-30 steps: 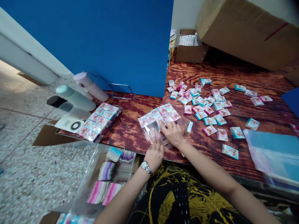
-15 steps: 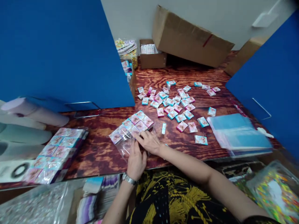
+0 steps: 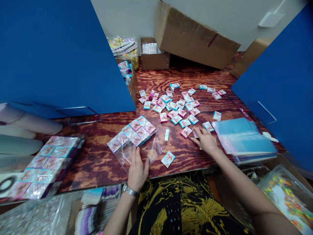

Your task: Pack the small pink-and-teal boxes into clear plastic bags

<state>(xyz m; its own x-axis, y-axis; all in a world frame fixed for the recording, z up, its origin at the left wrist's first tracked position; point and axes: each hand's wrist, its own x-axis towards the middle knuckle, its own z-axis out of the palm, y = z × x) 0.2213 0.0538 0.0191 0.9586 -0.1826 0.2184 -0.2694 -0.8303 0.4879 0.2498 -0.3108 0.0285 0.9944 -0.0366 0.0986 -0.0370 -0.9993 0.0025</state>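
My left hand (image 3: 138, 171) is at the loose end of a clear plastic bag (image 3: 153, 148), its fingers on the film. Inside the bag, small printed boxes (image 3: 137, 130) lie in tight rows, pink and blue. Farther right, my right hand (image 3: 205, 140) has its fingers and thumb around a small pink box (image 3: 196, 132), which they partly cover. A blue box (image 3: 168, 159) lies alone near the table's front edge, and a narrow blue-and-white box (image 3: 166, 134) stands behind it. Many more loose boxes (image 3: 176, 119) are scattered beyond my hands.
A wrapped block of boxes (image 3: 49, 160) lies at left beside rolls (image 3: 22, 145). Flat plastic bags (image 3: 246, 137) are stacked at right. Blue cabinet doors (image 3: 61, 58) hang over both sides. Cardboard boxes (image 3: 195, 39) stand behind; filled bags (image 3: 281, 199) sit below the table.
My right hand has left the plastic bag and moved right to a loose pink box. My left hand stays at the bag. The view has shifted slightly to the right.
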